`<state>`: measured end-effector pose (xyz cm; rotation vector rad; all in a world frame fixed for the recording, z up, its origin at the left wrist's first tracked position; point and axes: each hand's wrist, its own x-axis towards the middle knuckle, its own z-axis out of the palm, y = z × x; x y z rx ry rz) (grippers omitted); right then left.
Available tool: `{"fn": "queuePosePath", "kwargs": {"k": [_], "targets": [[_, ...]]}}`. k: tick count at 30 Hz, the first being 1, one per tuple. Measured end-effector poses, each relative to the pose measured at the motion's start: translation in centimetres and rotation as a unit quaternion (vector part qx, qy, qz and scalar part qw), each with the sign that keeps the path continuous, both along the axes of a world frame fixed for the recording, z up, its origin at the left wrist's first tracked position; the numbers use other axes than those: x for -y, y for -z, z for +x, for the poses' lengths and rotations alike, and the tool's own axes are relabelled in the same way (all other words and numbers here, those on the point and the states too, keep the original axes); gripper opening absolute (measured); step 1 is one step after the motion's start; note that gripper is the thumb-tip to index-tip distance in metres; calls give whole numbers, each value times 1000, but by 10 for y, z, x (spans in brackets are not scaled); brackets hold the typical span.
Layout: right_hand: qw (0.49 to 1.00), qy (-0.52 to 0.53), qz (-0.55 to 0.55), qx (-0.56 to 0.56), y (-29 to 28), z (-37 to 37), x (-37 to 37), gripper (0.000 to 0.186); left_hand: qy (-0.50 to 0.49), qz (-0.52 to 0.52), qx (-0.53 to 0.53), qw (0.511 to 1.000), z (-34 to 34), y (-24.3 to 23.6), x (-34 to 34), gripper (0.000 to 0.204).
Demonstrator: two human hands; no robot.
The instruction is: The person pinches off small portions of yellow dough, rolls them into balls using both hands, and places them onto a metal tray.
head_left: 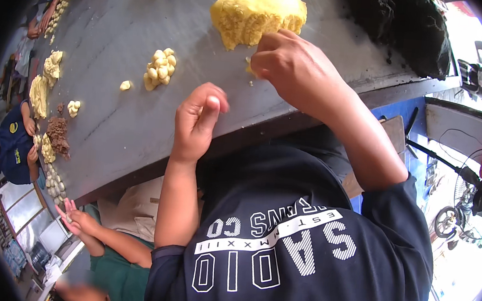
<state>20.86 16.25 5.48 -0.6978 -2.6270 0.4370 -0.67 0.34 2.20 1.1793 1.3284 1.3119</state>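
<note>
A large block of yellow dough [258, 17], its near side torn and rough, rests on the grey table. At its near right edge is my right hand [293, 67], fingers closed, with a small yellow piece of dough [250, 66] showing at the fingertips. To the left, my left hand [197, 121] hovers over the table's near edge. Its fingers are curled in and the thumb lies against them; whatever they hold, if anything, is hidden. A heap of small pale dough balls [160, 69] sits farther left, and a single dough lump [125, 85] lies beside it.
Black plastic sheeting [409, 31] covers the table's right end. Along the left side are pale dough strips [40, 96], a brown crumbly mass [58, 135] and rows of dough balls [54, 182]. A co-worker's hands [77, 218] work at the lower left; other people stand beyond.
</note>
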Motion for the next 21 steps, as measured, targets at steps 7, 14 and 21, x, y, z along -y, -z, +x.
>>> {"fn": "queuePosePath", "kwargs": {"k": [7, 14, 21], "targets": [[997, -19, 65, -31, 20, -8, 38, 18, -86, -19, 74, 993, -34, 8, 34, 65], [937, -93, 312, 126, -18, -96, -9, 19, -83, 24, 116, 989, -27, 10, 28, 58], [933, -15, 329, 146, 28, -72, 17, 18, -21, 51, 72, 996, -26, 11, 32, 51]]}}
